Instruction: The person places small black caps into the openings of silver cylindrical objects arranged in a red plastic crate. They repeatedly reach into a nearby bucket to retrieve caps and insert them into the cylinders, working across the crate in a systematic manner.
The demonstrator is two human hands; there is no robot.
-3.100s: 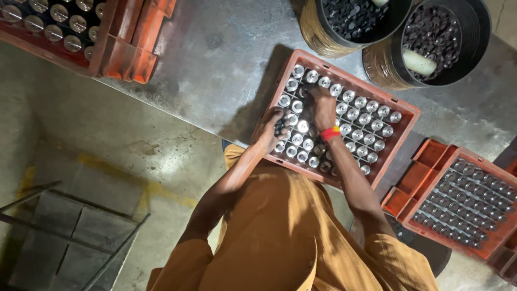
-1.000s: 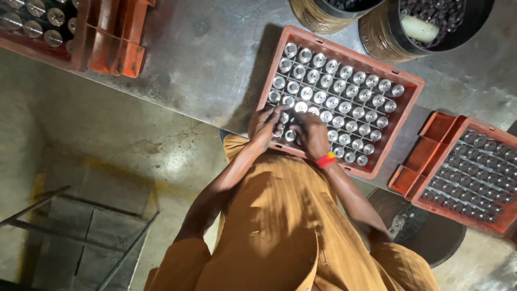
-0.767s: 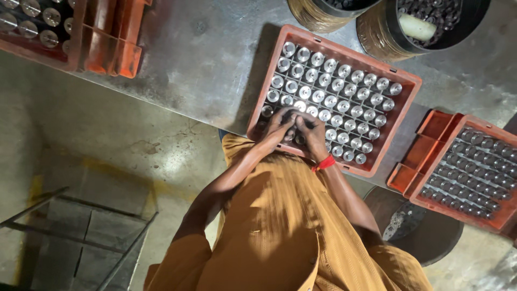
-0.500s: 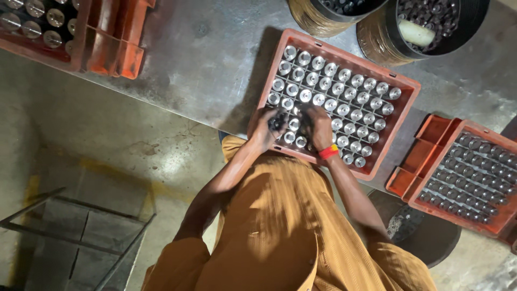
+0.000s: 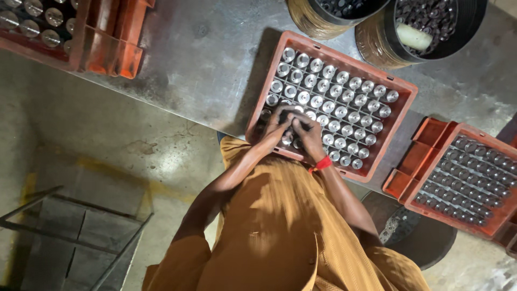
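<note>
My fingers (image 5: 293, 121) are pinching narrowly around one shiny metal cylinder (image 5: 288, 137) at the orange crate's (image 5: 399, 116) near edge; judging it heavy, rigid, slick, I'm gripping its sides.

Three seconds ago the right hand (image 5: 309, 137) reached up toward the middle rows of the orange crate (image 5: 401, 89) of shiny metal cylinders (image 5: 344, 97), while the left hand (image 5: 277, 126) worked at the crate's left edge. Since then the right hand has drawn back. Half a second ago the hands were slightly apart; now they touch, fingers bunched over the near-left rows.
</note>
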